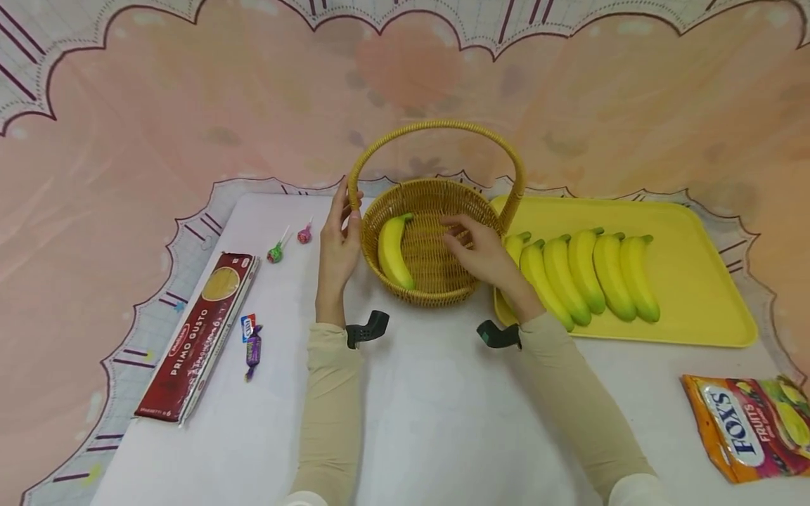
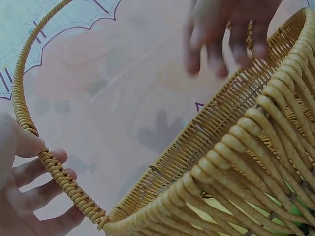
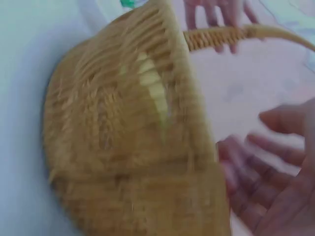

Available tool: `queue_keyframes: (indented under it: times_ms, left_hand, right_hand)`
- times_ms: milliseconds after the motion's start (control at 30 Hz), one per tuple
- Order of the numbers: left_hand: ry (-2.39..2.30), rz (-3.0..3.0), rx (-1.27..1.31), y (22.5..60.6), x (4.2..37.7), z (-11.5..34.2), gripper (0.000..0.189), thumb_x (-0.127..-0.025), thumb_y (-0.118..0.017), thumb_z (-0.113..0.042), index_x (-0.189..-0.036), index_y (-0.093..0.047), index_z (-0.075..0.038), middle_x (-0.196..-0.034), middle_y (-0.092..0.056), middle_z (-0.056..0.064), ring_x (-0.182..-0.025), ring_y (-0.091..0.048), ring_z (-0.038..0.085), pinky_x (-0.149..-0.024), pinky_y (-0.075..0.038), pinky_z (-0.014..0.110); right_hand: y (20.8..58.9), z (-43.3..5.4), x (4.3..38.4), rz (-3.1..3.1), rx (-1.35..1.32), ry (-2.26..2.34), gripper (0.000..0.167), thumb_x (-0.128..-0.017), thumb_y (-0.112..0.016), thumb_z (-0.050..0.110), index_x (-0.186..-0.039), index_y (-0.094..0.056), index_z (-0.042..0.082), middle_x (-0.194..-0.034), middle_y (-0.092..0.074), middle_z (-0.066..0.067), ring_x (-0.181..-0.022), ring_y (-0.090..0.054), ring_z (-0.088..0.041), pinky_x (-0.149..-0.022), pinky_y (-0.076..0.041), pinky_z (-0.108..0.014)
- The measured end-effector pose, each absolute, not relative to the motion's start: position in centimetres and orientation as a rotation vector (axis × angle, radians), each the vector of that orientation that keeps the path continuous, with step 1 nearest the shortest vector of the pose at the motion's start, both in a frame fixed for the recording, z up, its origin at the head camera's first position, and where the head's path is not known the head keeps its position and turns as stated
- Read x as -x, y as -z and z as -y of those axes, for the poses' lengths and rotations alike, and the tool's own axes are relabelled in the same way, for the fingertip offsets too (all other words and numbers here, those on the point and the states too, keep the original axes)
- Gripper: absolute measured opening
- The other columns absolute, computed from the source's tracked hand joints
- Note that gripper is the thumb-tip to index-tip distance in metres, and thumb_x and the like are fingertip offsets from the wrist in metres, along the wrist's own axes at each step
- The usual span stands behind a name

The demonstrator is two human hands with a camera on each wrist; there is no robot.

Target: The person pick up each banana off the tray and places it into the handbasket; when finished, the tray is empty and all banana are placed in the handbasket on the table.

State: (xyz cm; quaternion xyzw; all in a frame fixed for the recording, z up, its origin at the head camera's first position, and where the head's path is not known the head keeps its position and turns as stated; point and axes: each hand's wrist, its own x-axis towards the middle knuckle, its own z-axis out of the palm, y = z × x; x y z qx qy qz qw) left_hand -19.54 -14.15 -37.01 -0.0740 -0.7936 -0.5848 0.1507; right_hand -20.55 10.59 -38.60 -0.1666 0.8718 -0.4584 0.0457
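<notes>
Item, one round wicker basket (image 1: 427, 299), on the white table (image 1: 430, 422), hard by the tray, presumably to shorten the reach; whether the two touch I cannot tell from where I stand

Item, left hand (image 1: 338, 242): thumb before and fingers behind the foot of the tall handle (image 1: 436, 124), gripping it, likely to steady the basket

Item, right hand (image 1: 481, 249): fingers loosely bent above the basket's tray side, holding nothing

Item, one banana (image 1: 394, 253), lying in the basket along its left wall, a place that seems to spare room beside it

Item, six bananas (image 1: 585, 274), side by side on the yellow tray (image 1: 696, 281), ranked perhaps for easy picking; the leftmost partly hidden

Materials: basket of glossy tan cane, closely woven, rim knobbly, handle tightly wound into an arch; bananas smooth and curved, yellow running to green at the tips; tray flat, round-cornered, low-lipped; spaghetti packet (image 1: 199, 337) long and shiny at left; sweets bag (image 1: 753, 429) crinkled at right
</notes>
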Motion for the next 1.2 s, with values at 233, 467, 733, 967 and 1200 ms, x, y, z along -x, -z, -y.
queue_keyframes:
  times_ms: [233, 467, 733, 967, 1200]
  left_hand:
    - [1.65, 2.271, 0.208, 39.0, 21.0, 14.6, 0.052, -0.101, -0.04, -0.017, -0.148, -0.027, -0.035, -0.136, -0.054, 0.006, -0.129, -0.048, 0.02, -0.104, -0.043, 0.043]
    - [1.634, 2.265, 0.23, 39.1, 21.0, 14.4, 0.051, -0.101, -0.04, -0.02, -0.147, -0.027, -0.038, -0.136, -0.054, 0.006, -0.129, -0.048, 0.02, -0.105, -0.043, 0.044]
    - [1.645, 2.266, 0.211, 39.3, 20.8, 14.6, 0.051, -0.101, -0.041, -0.022, -0.145, -0.027, -0.044, -0.137, -0.053, 0.006, -0.129, -0.047, 0.019, -0.105, -0.042, 0.042]
    - [1.644, 2.26, 0.209, 39.2, 20.7, 14.6, 0.051, -0.101, -0.041, -0.021, -0.146, -0.027, -0.042, -0.137, -0.053, 0.008, -0.129, -0.048, 0.02, -0.105, -0.042, 0.044]
    - [1.674, 2.256, 0.224, 36.9, 19.2, 13.9, 0.051, -0.101, -0.041, -0.013, -0.15, -0.028, -0.02, -0.137, -0.052, 0.016, -0.129, -0.047, 0.029, -0.106, -0.04, 0.048]
  right_hand:
    - [39.1, -15.9, 17.1, -2.758, 0.473, 1.74, 0.031, -0.098, -0.05, 0.02, -0.125, -0.056, 0.007, -0.118, -0.061, -0.014, -0.104, -0.056, -0.008, -0.089, -0.045, -0.024]
    - [38.8, -22.7, 15.0, -2.981, 0.195, 1.816, 0.03, -0.095, -0.053, 0.006, -0.123, -0.055, -0.006, -0.116, -0.056, -0.012, -0.105, -0.05, 0.0, -0.09, -0.041, -0.014]
    - [41.8, -31.5, 14.8, -3.128, -0.314, 1.459, 0.042, -0.096, -0.045, 0.018, -0.136, -0.047, 0.004, -0.137, -0.043, -0.021, -0.131, -0.037, -0.036, -0.111, -0.028, -0.052]
    - [43.3, -35.3, 14.1, -3.001, -0.465, 1.348, 0.056, -0.096, -0.04, 0.023, -0.146, -0.029, 0.001, -0.149, -0.026, -0.029, -0.137, -0.024, -0.049, -0.111, -0.02, -0.062]
    - [44.4, -35.8, 14.1, -2.849, -0.441, 1.291, 0.068, -0.098, -0.037, 0.04, -0.149, -0.017, 0.0, -0.146, -0.028, -0.034, -0.129, -0.032, -0.054, -0.103, -0.029, -0.064]
